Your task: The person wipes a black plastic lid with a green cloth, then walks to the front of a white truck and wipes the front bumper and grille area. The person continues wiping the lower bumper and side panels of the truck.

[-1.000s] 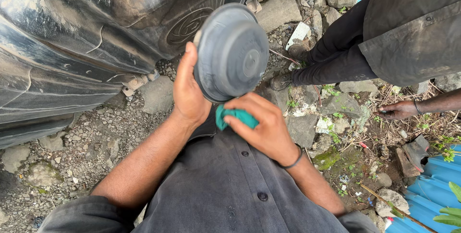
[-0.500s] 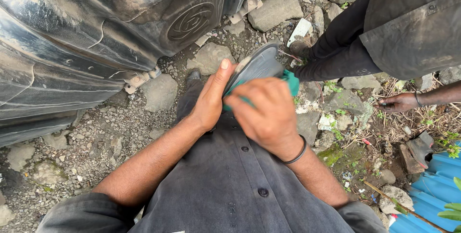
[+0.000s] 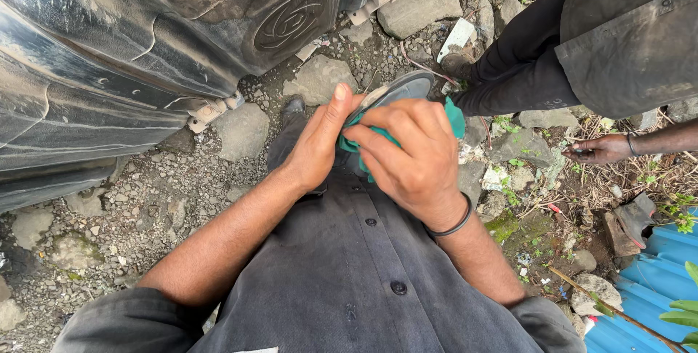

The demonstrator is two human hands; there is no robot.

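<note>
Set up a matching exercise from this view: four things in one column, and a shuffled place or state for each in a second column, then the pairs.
Things:
1. green cloth
2. round grey disc
3. black wristband
4. blue corrugated sheet

Places or states:
A. lying at the lower right on the ground
B. pressed against the disc by the right hand
C. around the right wrist
D. steadied by the left hand

Pairs: 1-B, 2-D, 3-C, 4-A

Head camera, steeply downward, close.

Beneath me, gravel ground (image 3: pixel 145 200) is carrying flat grey stones (image 3: pixel 240 129), a white scrap (image 3: pixel 456 37) and weeds (image 3: pixel 520 160).
</note>
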